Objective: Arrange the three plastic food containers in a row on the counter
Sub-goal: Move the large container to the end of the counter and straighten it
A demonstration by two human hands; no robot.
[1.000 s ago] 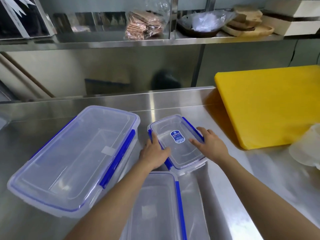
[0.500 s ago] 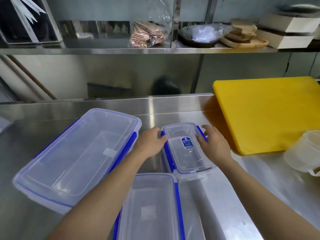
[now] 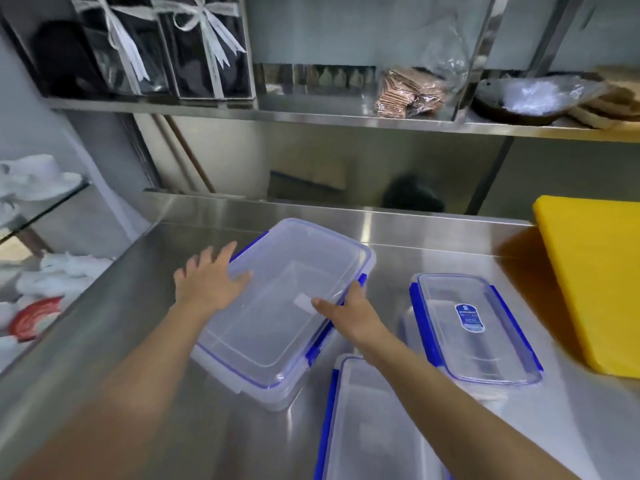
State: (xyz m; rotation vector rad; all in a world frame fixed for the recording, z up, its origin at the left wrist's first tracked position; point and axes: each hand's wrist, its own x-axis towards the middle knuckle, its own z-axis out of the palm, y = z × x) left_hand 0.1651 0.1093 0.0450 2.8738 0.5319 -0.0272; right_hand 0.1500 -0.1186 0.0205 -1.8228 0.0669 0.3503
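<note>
Both hands have left the small box [image 3: 474, 327], which now sits alone on the worktop [image 3: 398, 237] just short of the yellow board [image 3: 595, 278], and have gone over to the big box [image 3: 287, 306] on the left. The left hand [image 3: 207, 282] lies flat on the far left edge of its lid, fingers spread, not closed round anything. The right hand [image 3: 349, 311] is on the near right edge by the blue clasp, thumb on the lid, fingers curled over the side; that looks like a loose grip on the box, though I cannot see the fingertips.

The big box lies askew, its long side slanting away from the small one. The third box [image 3: 374, 431] is nearest the person, partly out of view at the bottom, in front of the gap between the other two.

So the small box seems placed, and the big one looks next for straightening. The third is not yet in line, so the row is unfinished.
</note>
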